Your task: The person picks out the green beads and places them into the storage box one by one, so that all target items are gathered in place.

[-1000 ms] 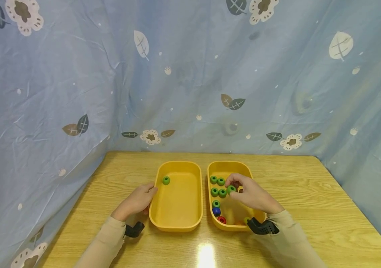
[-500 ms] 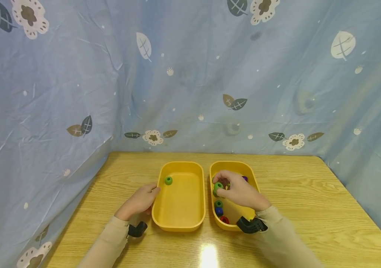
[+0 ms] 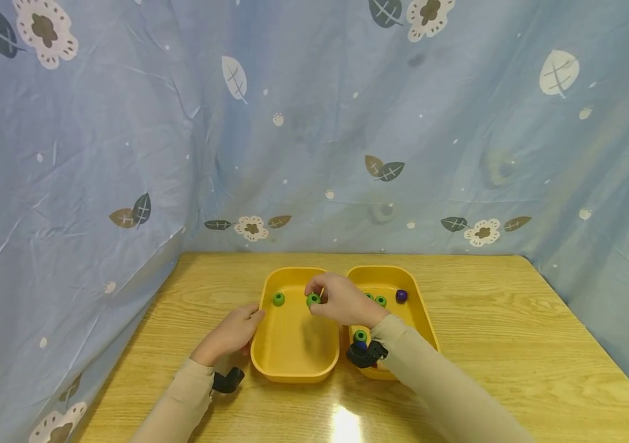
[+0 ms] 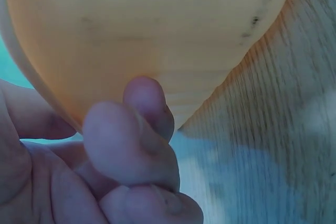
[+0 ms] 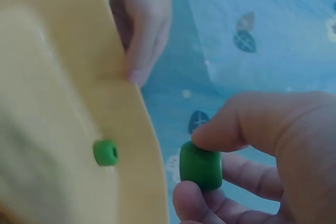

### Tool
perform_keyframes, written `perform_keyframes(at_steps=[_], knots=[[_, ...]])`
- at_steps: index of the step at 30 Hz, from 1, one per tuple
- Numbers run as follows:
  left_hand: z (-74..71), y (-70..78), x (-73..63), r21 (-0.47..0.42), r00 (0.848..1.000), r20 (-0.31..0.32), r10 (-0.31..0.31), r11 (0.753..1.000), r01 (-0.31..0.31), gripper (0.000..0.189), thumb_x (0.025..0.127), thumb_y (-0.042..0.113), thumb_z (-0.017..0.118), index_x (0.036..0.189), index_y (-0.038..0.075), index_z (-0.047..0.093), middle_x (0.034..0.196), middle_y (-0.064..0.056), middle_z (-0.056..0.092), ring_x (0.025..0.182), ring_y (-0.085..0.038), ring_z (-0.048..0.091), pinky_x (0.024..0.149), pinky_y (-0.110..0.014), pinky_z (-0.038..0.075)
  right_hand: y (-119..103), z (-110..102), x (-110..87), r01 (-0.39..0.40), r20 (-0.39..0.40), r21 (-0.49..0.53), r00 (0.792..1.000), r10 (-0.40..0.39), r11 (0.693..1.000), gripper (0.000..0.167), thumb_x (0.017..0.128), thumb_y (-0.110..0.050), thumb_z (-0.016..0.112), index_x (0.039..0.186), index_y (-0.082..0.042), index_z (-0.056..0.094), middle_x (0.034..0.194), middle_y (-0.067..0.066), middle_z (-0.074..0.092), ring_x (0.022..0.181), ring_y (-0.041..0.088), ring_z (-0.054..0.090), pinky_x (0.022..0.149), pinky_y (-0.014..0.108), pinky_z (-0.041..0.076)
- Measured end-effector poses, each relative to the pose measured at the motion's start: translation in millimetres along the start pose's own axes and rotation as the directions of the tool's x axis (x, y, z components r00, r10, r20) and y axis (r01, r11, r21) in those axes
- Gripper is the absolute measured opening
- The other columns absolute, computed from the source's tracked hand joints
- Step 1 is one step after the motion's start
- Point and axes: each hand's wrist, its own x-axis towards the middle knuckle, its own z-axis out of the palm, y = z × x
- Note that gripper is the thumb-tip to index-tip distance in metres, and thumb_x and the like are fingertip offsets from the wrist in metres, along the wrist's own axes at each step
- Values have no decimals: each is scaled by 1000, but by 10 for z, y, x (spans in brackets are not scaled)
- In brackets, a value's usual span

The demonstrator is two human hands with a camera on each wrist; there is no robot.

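Right hand [image 3: 342, 300] is pinching a green bead [image 3: 313, 300], holding it above the left tray [image 3: 292, 347]; left hand [image 3: 231, 332] is gripping that tray's left edge; a second bead [image 3: 278, 299], green too, is sitting inside near the far left corner; in the right tray [image 3: 411, 318], some green beads [image 3: 380, 301], a blue bead [image 3: 361, 345] and a purple bead [image 3: 401, 296] are showing around the right arm [image 3: 436, 375]; both trays are resting on the table [image 3: 491, 320].

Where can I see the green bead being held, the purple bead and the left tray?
Held green bead [image 5: 201, 166]: right wrist view, middle of its side.
Purple bead [image 3: 401, 296]: head view, its visible middle.
Left tray [image 3: 294, 378]: head view, its near rim.
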Motion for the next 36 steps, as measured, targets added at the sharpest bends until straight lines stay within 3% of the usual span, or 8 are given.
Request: perform_keyframes(at_steps=[12, 19, 26, 32, 36], knots=[[15, -25, 30, 8, 1000, 4, -9, 1000, 9, 41, 115, 25, 36, 141, 1, 56, 61, -6, 56, 44, -17, 48, 48, -32, 47, -16, 230, 488, -84, -4, -129, 996, 84, 988, 25, 96, -14, 73, 119, -4, 70, 110, 9, 66, 94, 20, 59, 86, 40, 53], [-5, -20, 26, 3, 1000, 14, 8, 1000, -8, 40, 115, 25, 35, 140, 1, 56, 57, -5, 53, 42, -18, 47, 47, -33, 45, 40, 401, 735, -123, -11, -171, 992, 123, 978, 24, 97, -15, 76, 116, -2, 69, 109, 10, 65, 89, 21, 56, 81, 36, 51], [-10, -9, 31, -4, 1000, 15, 5, 1000, -5, 42, 116, 25, 35, 145, 2, 54, 58, -6, 53, 42, -18, 47, 47, -33, 44, 13, 495, 860, -185, 8, -216, 982, 191, 959, 20, 95, -14, 77, 109, -2, 69, 107, 10, 66, 87, 21, 56, 79, 34, 52], [-15, -16, 24, 0, 1000, 17, 2, 1000, -2, 43, 116, 25, 35, 146, 2, 54, 58, -5, 53, 43, -18, 47, 48, -33, 46, 100, 598, 927, -219, 25, -257, 972, 232, 941, 15, 95, -12, 76, 104, -3, 68, 96, 6, 63, 82, 19, 55, 76, 32, 50], [-19, -23, 23, 1, 1000, 14, 2, 1000, -2, 42, 115, 25, 36, 145, 2, 55, 57, -5, 52, 42, -18, 47, 48, -33, 46, 153, 657, 957, -222, 44, -307, 968, 247, 926, 13, 95, -12, 75, 104, -6, 68, 97, 5, 64, 85, 18, 57, 77, 32, 51]])
